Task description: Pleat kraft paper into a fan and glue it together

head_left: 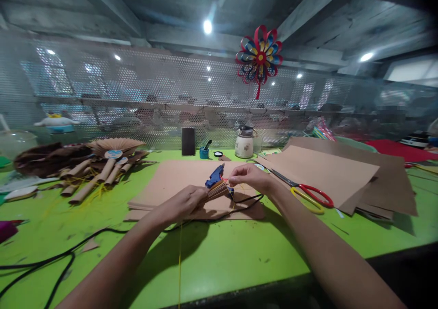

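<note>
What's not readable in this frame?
All in the head view:
Right hand: anything at its fingertips is too small to tell.
Left hand: grip beneath the pleated paper hidden by that paper.
Blue glue gun: lower part hidden behind the pleated paper.
Black cord: cut off by left edge.
Yellow string: cut off by bottom edge.

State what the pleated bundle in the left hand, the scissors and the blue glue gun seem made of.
Pleated bundle: likely matte brown paper, by its thin stacked folds.
Scissors: blades apparently metal, by their grey sheen; handles probably smooth plastic, solid red and yellow.
Blue glue gun: perhaps smooth plastic, by its even colour.
</note>
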Demonstrator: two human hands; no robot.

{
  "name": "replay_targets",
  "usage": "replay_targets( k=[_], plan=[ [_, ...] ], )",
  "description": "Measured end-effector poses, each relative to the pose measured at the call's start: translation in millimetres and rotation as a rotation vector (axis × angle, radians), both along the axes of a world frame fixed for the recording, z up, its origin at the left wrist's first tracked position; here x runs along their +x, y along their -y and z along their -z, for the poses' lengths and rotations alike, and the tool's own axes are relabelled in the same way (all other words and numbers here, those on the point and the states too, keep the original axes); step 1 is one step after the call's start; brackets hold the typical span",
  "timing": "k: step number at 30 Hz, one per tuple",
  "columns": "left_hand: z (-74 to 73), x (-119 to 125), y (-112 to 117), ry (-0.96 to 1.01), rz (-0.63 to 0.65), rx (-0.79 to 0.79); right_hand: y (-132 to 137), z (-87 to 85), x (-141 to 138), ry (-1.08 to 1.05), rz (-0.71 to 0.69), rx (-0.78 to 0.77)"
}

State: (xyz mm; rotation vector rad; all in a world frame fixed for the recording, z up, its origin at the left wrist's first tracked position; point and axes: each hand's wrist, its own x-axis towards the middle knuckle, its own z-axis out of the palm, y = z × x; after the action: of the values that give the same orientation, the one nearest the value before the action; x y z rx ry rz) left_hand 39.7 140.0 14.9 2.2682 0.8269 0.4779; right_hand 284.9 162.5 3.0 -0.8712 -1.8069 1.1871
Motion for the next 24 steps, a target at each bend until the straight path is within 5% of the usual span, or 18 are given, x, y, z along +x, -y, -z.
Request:
replay_targets(
  k=[14,20,24],
  plan=[
    [3.4,0.2,-0.4,0.225,-0.007,-0.346,-5.3,5.6,-10.9,-0.051,0.178,-0.073],
    [15.3,9.8,0.9,0.431,-0.044,-0.738,-16.8,25.3,-17.1,-0.031,0.254,-0.07],
    [15.1,13.9,3.4,0.586,-0.066,-0.902,-20.1,22.6,-15.8,0.02,0.4,0.031]
  ],
)
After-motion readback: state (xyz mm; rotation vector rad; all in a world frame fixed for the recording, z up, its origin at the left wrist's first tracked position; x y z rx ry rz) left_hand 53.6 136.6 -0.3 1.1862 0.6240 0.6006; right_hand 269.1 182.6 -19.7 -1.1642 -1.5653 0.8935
